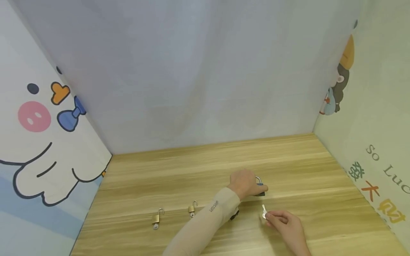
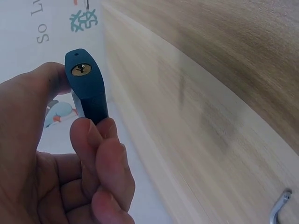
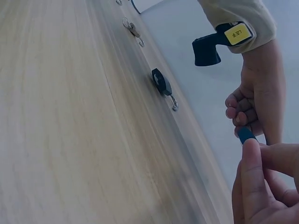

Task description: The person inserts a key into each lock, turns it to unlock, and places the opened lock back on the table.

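Note:
In the head view my left hand (image 1: 243, 183) holds a blue padlock (image 1: 261, 191) above the wooden table, its silver shackle pointing away. The left wrist view shows the brass keyhole in the bottom of this padlock (image 2: 86, 84), with thumb and fingers gripping its sides. Below it and nearer the front, my right hand (image 1: 286, 227) pinches a small silver key (image 1: 264, 212), its blade directed toward the padlock but apart from it. From the right wrist, the right hand's fingers (image 3: 252, 182) hide the key, and the padlock shows just beyond them.
Two brass padlocks, one farther left (image 1: 155, 218) and one nearer the middle (image 1: 191, 209), lie with raised shackles and keys in them. A dark padlock (image 3: 161, 83) lies on the table in the right wrist view. Printed panels and a pale wall (image 1: 205, 71) surround the table.

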### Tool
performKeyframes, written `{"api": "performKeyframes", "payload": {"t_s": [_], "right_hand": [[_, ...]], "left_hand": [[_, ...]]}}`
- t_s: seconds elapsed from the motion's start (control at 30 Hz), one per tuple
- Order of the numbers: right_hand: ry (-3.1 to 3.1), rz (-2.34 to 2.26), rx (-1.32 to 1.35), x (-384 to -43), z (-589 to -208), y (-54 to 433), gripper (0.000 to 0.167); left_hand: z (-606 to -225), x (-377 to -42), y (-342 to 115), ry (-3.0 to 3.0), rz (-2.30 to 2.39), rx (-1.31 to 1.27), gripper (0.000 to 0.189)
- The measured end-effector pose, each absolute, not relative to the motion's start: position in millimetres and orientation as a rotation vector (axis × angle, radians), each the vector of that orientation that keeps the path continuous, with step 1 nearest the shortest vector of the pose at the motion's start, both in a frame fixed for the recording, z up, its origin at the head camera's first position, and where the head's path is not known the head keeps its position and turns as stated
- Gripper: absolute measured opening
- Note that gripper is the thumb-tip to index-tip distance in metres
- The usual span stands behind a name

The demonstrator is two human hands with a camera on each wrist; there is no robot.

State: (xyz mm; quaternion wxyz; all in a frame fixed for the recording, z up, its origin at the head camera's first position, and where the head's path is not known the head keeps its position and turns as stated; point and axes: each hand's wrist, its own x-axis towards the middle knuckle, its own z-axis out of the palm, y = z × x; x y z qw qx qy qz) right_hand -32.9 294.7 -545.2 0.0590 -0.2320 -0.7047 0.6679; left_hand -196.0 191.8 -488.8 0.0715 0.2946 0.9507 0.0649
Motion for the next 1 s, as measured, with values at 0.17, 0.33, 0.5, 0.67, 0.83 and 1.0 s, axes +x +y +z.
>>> {"api": "performKeyframes", "payload": {"t_s": [0.17, 0.33, 0.5, 0.67, 0.83, 1.0], "right_hand": [[-2.082, 2.077, -0.733, -43, -543, 288, 0.026], [-2.125, 2.049, -0.673, -49, -539, 287, 0.026], [-2.124, 2.041, -0.645, -52, -538, 287, 0.024], [-2.118, 2.035, -0.671, -53, -538, 287, 0.026], [-2.061, 2.053, -0.656, -55, -539, 285, 0.024], [-1.995, 2.096, -0.664, -60, -541, 282, 0.022]], "left_hand": [[-488, -195, 190, 2.870, 0.146, 0.901, 0.061], [-490, -195, 191, 2.871, 0.112, 0.908, 0.060], [-491, -195, 194, 2.865, 0.087, 0.890, 0.060], [-493, -193, 194, 2.883, 0.028, 0.919, 0.061], [-492, -192, 193, 2.882, 0.010, 0.954, 0.062], [-490, -190, 191, 2.870, 0.030, 0.938, 0.062]]}}
